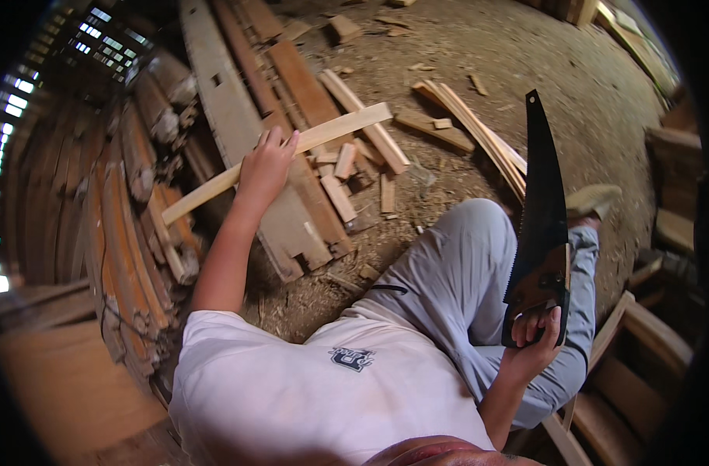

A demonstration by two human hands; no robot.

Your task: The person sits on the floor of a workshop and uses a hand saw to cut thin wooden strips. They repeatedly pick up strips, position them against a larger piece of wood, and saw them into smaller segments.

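Here's the left hand (266,169), fingers curled over a pale wooden strip (340,130), grasping it a little past the middle toward its left end! The strip slants across a run of boards, its near end low at the left, its far end up to the right; whether it rests on them or hangs just above, I can't tell.

Over on the right, the right hand (533,340) is clenched around the grip of a handsaw (546,186), fingers through the handle. The dark blade points up and away from the body, toothed edge facing left, well apart from the strip.

Below the strip runs a long greyish board (228,109), notched at its near end, with a brown board (296,66) beside it. Short offcuts (337,199) lie scattered just right of the left hand, and thin strips (479,128) stretch across the chip-strewn floor (479,43) behind the raised knee. Down the left side, a stack of rough timber (121,241) leans and piles up.
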